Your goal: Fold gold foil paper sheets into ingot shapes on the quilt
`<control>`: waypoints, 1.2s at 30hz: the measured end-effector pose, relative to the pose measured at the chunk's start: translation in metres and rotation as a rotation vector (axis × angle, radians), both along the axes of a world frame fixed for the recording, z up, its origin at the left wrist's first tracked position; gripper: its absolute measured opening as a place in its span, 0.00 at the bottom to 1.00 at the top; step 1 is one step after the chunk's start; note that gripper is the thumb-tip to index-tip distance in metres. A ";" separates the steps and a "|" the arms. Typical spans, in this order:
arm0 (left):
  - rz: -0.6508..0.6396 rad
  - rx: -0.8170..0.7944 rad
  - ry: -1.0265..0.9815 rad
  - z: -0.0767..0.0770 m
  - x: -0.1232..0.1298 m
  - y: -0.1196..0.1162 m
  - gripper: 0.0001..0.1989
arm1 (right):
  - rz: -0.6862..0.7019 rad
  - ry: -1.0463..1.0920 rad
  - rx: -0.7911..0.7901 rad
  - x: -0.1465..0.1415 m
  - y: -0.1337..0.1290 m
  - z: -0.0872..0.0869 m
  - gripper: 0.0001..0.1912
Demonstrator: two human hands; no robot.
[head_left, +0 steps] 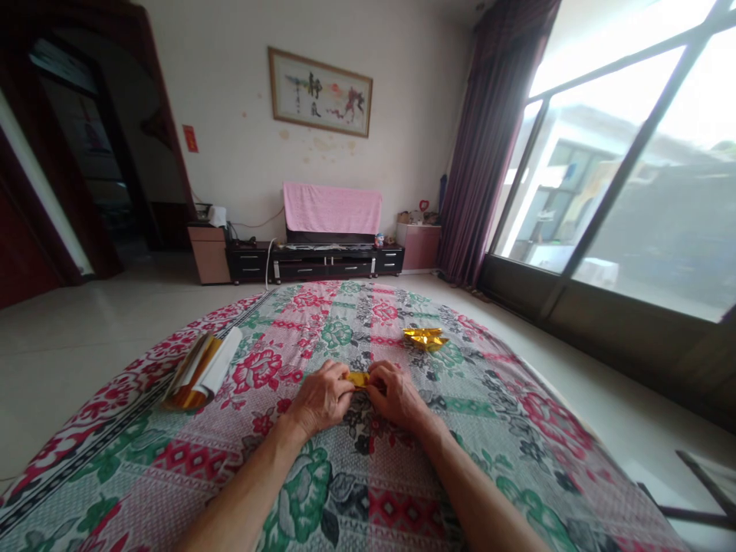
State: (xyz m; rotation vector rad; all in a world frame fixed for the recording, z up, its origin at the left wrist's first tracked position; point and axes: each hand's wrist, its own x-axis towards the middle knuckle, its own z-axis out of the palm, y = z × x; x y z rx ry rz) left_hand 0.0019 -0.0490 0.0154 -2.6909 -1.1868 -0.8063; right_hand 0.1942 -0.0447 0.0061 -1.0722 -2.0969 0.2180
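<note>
Between my two hands is a small piece of folded gold foil paper [359,379], held just above or on the patterned tablecloth. My left hand [323,395] pinches its left end with the fingers closed. Its right end is gripped by my right hand [396,392], whose fingers are curled round it. Fingers hide both ends of the paper. Beyond my right hand lie folded gold foil shapes [425,338], shiny and pointed. Off to the left rests a curled stack of gold and white paper sheets [202,369].
A flowered cloth [322,491] covers the round table. Past its far edge stands a low black cabinet [322,264], with a pink cloth [332,207] draped over something on top. A large window [632,169] and purple curtain [488,146] are on the right; a doorway is at left.
</note>
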 end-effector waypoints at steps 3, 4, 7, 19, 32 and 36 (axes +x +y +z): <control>-0.014 0.014 -0.008 -0.001 -0.001 0.000 0.09 | -0.022 -0.008 0.003 -0.002 0.001 -0.003 0.05; -0.018 0.006 -0.017 -0.001 -0.002 0.000 0.09 | -0.032 -0.009 0.006 -0.002 0.001 -0.004 0.05; -0.029 -0.030 -0.050 -0.003 -0.004 0.002 0.10 | -0.050 -0.013 0.006 -0.001 0.002 -0.006 0.04; -0.048 -0.096 -0.097 -0.008 -0.010 0.008 0.11 | -0.187 -0.077 -0.014 -0.020 -0.008 0.000 0.04; -0.046 -0.118 -0.101 -0.005 -0.010 0.006 0.11 | -0.241 -0.028 -0.041 -0.023 -0.003 -0.006 0.07; -0.072 -0.134 -0.142 -0.007 -0.011 0.007 0.10 | -0.132 -0.001 -0.058 -0.007 0.002 -0.005 0.13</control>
